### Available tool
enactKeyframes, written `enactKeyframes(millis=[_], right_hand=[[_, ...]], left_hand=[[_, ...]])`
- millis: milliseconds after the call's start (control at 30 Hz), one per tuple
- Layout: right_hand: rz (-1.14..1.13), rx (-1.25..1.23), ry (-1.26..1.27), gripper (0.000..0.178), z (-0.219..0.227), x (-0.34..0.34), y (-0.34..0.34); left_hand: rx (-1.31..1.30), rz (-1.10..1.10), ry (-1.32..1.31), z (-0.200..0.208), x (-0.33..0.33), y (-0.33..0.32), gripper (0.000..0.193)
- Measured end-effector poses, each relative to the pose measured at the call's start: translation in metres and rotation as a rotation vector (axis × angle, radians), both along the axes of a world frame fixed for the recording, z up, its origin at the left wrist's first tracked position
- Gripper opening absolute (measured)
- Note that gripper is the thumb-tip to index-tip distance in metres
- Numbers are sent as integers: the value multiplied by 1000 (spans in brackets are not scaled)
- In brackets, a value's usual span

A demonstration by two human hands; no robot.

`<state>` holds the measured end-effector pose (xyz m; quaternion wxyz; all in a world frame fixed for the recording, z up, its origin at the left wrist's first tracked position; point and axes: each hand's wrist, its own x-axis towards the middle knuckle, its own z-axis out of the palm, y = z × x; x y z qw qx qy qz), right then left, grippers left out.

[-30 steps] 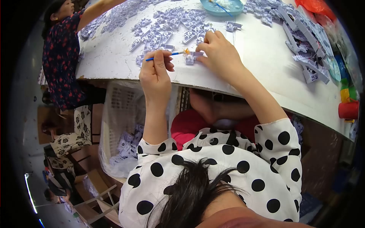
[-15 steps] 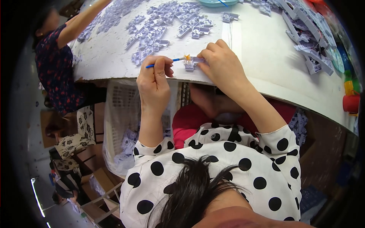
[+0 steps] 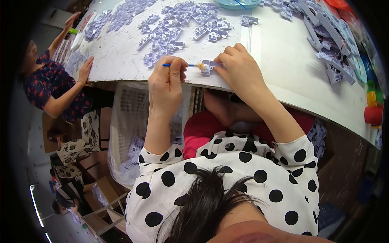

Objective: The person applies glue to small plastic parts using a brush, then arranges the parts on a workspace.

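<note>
My left hand (image 3: 168,77) is closed around a thin blue-handled brush (image 3: 176,65). The brush lies nearly level, and its yellowish bristles touch a small pale lavender plastic part (image 3: 206,68). That part sits close to the table's front edge, its narrow arm pinched between the thumb and fingers of my right hand (image 3: 239,67). Beyond my hands, several similar plastic parts (image 3: 164,36) lie in a loose pile on the white table (image 3: 279,60). One more lavender part (image 3: 249,20) rests alone farther back.
A light blue dish (image 3: 239,4) stands at the far edge. Long assembled plastic pieces (image 3: 328,38) are heaped at the right, near a red cup (image 3: 373,115). Below the table is a plastic-lined crate (image 3: 125,133). A co-worker (image 3: 52,89) sits at the left.
The brush has turned from slanted to nearly level, its tip still on the part. The co-worker has leaned back from the table, one arm now raised at the far left.
</note>
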<state>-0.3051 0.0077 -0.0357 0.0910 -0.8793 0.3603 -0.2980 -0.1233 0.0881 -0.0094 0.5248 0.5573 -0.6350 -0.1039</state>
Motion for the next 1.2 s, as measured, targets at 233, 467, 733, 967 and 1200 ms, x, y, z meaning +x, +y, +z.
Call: enactKeyframes(millis=[233,467,733,967,1200], right_hand=[[6,-1,10,15,-2,2,-1],[3,-18,-3,13,0,0,1],[-137,25,-18,18,18,-40,-24],[-297,43,104,21,19,-61,-86],[-361,-164,198,26,23,-32,-77]], left_hand=[[-52,-5,32,-1,1,-2,21],[-97,21,173,9,14,4,25],[-188,281,271,0,44,31,28],[-233,300,324,-3,49,36,29],[-279,258,321,-8,38,32,30]])
